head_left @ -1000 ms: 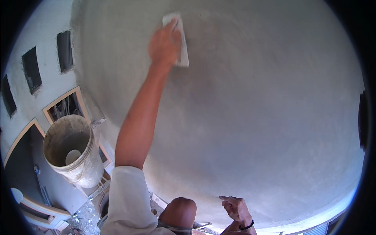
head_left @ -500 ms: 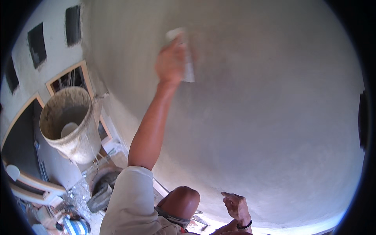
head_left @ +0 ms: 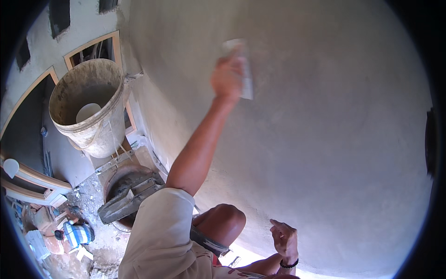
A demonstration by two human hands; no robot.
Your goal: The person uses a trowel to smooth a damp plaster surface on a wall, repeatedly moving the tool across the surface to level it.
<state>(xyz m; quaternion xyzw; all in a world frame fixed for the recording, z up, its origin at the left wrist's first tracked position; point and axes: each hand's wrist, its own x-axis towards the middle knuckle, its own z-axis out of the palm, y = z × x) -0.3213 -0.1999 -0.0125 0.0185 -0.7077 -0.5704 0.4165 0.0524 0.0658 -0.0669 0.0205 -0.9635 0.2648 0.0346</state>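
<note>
My left hand [head_left: 226,76], blurred by motion, grips a flat pale trowel [head_left: 246,86] held on the grey plastered wall [head_left: 339,116] in the upper middle, its arm stretched up from a beige sleeve. Low on the right, my right hand [head_left: 283,239], with a dark beaded bracelet, is near the same wall, index finger extended and the other fingers loosely bent, with nothing visible in it. Whether the fingertip touches the plaster I cannot tell. My bent bare knee [head_left: 225,221] shows between the arms.
A dirty white bucket [head_left: 97,139] with a round pale item inside stands high at left. Below it sit a mortar tub [head_left: 111,183] and a caked board [head_left: 116,207]. Openings with pale frames [head_left: 116,46] line the left wall. A person in a striped top [head_left: 76,232] crouches among rubble far below.
My left hand and trowel moved down, then rightward across the plaster. The view shifted: bucket and openings appear higher, and more of the tub and the person below shows. My right hand stays low.
</note>
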